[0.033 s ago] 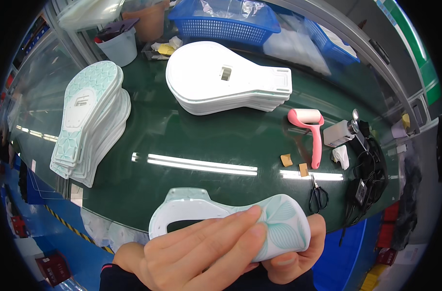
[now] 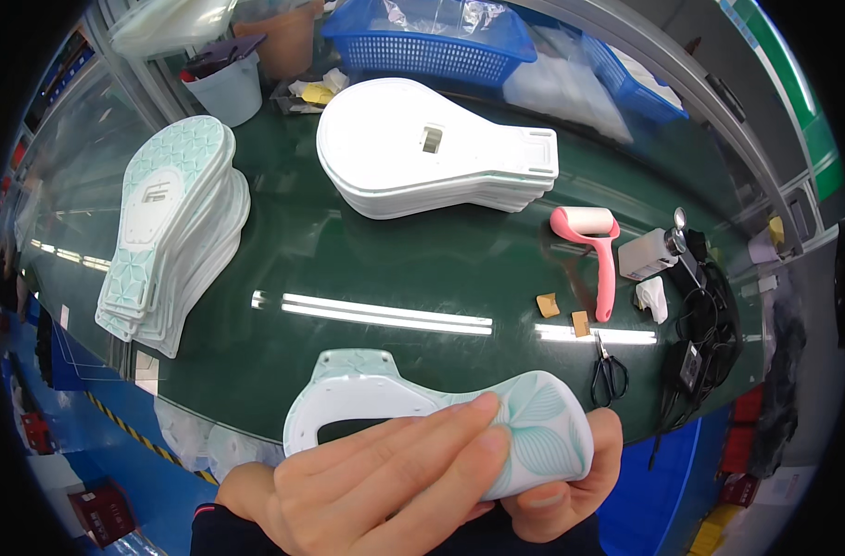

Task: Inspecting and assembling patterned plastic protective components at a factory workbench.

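Note:
Near the front edge of the table I hold a white plastic part (image 2: 539, 417) in both hands. Its right end is rounded and carries a pale green leaf pattern; to the left it widens into a ring-like frame with a raised tab on top. My left hand (image 2: 376, 486) lies across its front, fingertips pressed on the leaf pattern. Around the right end wraps my right hand (image 2: 571, 491), its thumb below and its fingers partly hidden behind. The lower part of the frame is covered by my left hand.
A stack of green-patterned panels (image 2: 177, 222) lies at the left, a stack of white panels (image 2: 395, 139) at the back. On the right are a pink-handled roller (image 2: 600, 246), black scissors (image 2: 610, 378), a pump bottle (image 2: 647, 255) and black cables (image 2: 710, 320). A blue basket (image 2: 422, 54) stands behind.
The frame end of the white part has tipped up slightly, its tab now a little higher. Both hands keep their hold in nearly the same place.

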